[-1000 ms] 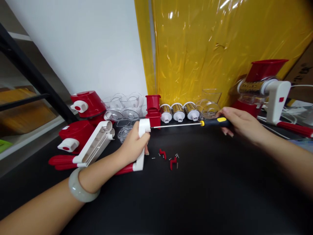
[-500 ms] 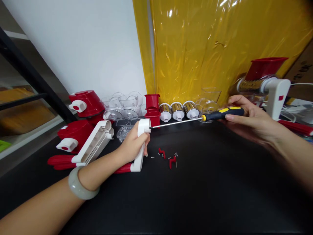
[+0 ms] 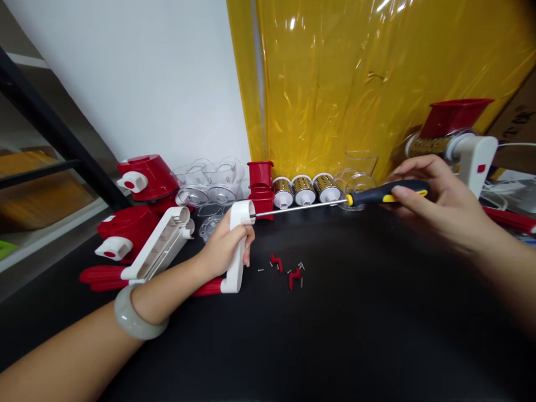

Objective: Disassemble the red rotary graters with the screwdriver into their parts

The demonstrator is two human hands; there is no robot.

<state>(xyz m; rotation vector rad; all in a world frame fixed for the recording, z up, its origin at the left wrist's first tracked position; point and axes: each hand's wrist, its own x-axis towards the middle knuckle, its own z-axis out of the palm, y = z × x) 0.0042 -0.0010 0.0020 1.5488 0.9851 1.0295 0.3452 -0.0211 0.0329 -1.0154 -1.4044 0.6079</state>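
My left hand (image 3: 226, 243) is wrapped round a white crank handle (image 3: 235, 273) with a red grip, its round socket end turned to the right. In my right hand (image 3: 435, 206) is a screwdriver (image 3: 377, 194) with a dark blue and yellow handle, pinched between thumb and fingers. Its long shaft runs nearly level to the left, and the tip is inside the socket end; what it touches in there is hidden. Below on the black table lie two small red plastic pieces (image 3: 295, 277) and several tiny screws (image 3: 301, 266).
Several drum graters (image 3: 304, 191), red hoppers (image 3: 261, 190) and clear plastic parts (image 3: 213, 184) line the back. At left are red bases (image 3: 125, 231) with white knobs and more white crank handles (image 3: 157, 245). An assembled rotary grater (image 3: 456, 137) stands at right.
The screwdriver handle has turned in my right hand, its yellow patch now lower. My right fingers have shifted round it. The crank handle has moved slightly left.
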